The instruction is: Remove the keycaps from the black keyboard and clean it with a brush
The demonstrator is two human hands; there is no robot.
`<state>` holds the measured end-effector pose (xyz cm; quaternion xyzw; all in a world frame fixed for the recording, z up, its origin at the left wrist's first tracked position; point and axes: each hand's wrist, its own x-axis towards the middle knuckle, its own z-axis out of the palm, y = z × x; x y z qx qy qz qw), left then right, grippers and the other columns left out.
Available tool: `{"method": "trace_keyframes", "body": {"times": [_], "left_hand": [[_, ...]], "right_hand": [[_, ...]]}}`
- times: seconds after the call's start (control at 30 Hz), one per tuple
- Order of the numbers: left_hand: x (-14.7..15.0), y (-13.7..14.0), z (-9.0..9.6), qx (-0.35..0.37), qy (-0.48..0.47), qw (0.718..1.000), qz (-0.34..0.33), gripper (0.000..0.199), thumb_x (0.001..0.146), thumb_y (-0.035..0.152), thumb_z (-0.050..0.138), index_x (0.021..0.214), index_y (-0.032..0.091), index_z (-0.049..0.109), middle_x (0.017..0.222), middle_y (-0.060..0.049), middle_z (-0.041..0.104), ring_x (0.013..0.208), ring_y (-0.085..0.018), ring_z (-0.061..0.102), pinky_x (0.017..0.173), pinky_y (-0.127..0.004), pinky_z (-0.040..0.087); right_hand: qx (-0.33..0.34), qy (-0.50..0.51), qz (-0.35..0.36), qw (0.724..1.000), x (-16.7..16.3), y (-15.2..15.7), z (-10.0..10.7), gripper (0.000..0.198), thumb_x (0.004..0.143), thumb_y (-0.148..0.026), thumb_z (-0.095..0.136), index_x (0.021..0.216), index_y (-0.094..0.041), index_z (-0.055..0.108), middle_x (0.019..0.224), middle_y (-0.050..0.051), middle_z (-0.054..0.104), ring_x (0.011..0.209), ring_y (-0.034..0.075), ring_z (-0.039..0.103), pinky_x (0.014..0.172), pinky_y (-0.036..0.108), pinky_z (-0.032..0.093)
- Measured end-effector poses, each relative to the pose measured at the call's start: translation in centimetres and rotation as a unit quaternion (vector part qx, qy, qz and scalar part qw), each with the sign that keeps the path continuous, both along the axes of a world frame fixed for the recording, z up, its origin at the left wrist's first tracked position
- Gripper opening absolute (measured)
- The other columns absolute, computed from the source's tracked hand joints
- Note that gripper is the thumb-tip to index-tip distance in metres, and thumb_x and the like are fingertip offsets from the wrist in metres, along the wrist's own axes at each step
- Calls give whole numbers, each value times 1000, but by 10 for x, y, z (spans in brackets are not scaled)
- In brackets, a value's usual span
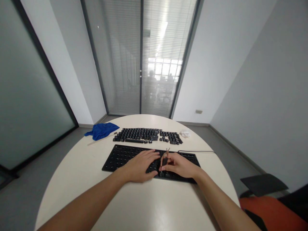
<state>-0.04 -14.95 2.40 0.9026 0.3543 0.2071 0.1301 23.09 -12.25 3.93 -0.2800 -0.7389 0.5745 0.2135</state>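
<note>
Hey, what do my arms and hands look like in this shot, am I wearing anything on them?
Both forearms are bare right up to the frame's lower edge: no sleeves show. The left hand and right hand wear no gloves, and no watch, bracelet or ring is visible on either wrist or on the fingers, though the fingers are small in this view.

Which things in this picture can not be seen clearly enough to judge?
- Head view: tool in the right hand: too small, tip hidden by fingers.
- Keyboard: middle covered by the left hand.
- Loose keycaps: legends too small.
- White item: too small.
- Figures behind the blinds: blurred.
</note>
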Motion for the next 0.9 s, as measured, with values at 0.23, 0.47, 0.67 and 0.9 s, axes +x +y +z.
{"method": "trace_keyframes", "body": {"times": [0.23,0.47,0.67,0.9], "left_hand": [[0,-1,2,-7,2,1000,-2,62,86,35,62,143,21,44,146,-9,50,141,-26,36,119,-43,28],[-1,7,-3,-73,-83,993,48,40,95,36,53,133,25,56,138,-5,58,132,-21,48,114,-38,36],[-1,17,-8,-130,-173,975,55,24,90,30,60,111,22,69,115,-4,71,107,-20,64,100,-33,46],[-1,20,-12,-157,-199,966,44,20,89,26,62,106,20,70,106,-4,73,98,-19,66,93,-31,48]], "right_hand": [[-35,-6,-41,999,6,9,-8,32,79,-44,74,91,-18,59,80,1,68,76,16,65,63,26,53],[53,17,-119,991,5,15,-9,30,80,-46,73,89,-19,63,77,1,66,70,15,61,65,28,51],[138,-15,-165,976,0,16,-12,28,81,-46,72,86,-19,68,69,-1,62,60,14,53,55,26,40],[115,19,-151,982,-8,12,-14,22,82,-38,72,91,-19,64,85,3,70,74,17,63,68,29,47]]}}
